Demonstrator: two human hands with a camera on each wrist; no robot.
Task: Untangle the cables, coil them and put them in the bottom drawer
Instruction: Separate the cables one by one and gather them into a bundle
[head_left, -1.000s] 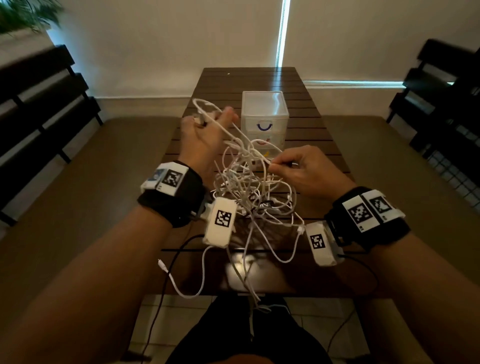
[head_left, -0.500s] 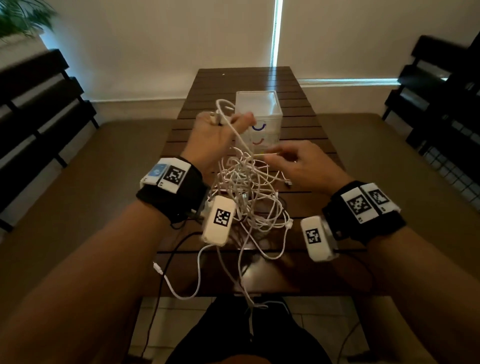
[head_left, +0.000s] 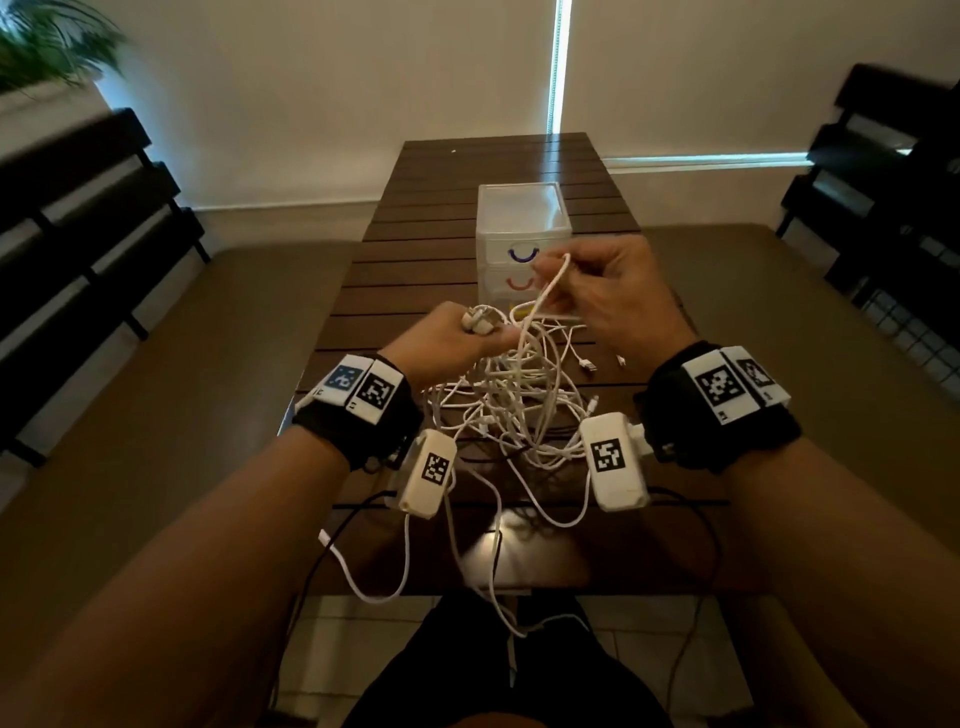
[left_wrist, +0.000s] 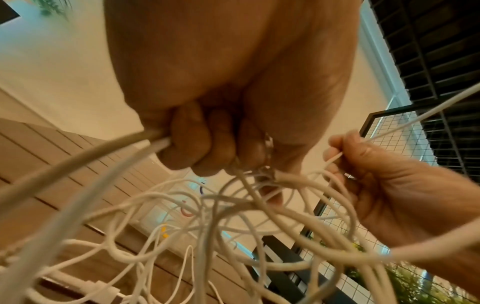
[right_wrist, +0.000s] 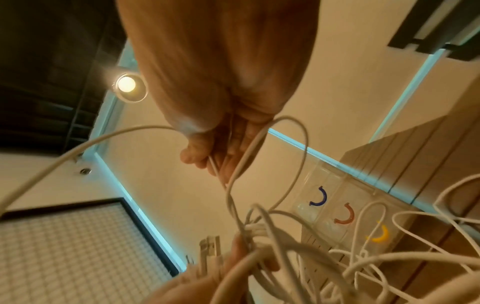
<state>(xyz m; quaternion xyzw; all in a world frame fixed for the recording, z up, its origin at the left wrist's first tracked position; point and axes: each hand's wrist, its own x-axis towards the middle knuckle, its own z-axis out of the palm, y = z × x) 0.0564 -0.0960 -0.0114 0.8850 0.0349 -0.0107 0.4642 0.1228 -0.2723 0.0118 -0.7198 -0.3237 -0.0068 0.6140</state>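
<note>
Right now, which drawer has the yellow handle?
The bottom drawer of the clear drawer unit; the top drawer's handle is blue, the middle one's red.

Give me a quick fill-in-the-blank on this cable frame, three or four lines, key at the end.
1. The left hand grips a bunch of white ____.
2. The right hand pinches one strand in front of the clear ____ unit.
3. The drawer unit stands on the slatted ____ table.
4. Its handles, top to bottom, are blue, red and ____.

Missing words: cables; drawer; wooden; yellow
</note>
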